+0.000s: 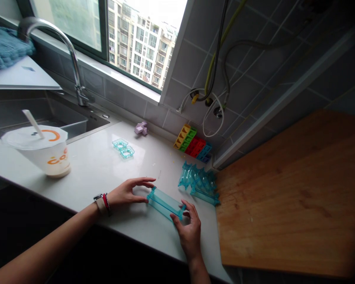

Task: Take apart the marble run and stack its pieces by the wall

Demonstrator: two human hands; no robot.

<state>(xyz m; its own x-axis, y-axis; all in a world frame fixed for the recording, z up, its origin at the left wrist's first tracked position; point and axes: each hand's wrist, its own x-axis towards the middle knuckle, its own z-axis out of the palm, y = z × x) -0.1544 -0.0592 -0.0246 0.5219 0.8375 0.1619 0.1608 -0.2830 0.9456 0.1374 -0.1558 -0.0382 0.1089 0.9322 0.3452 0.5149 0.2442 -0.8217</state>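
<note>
Long, translucent teal plastic piece [165, 204] lies on the glossy white countertop [91, 173], near its front edge, between the two hands. Right hand [189, 228] grips its near-right end between thumb and fingers; left hand [127, 192] curves, thumb and fingers parted, around the opposite end, firmness of hold not discernible from here. Similar teal plastic pieces [198, 179] stand grouped beside the brown wooden board [284, 197].

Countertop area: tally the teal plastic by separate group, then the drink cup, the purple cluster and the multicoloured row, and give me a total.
Teal plastic groups: 3 (long piece between the hands, flat ringed group, wavy-edged group)
Drink cup: 1
Purple cluster: 1
Multicoloured row: 1
Total: 6
</note>
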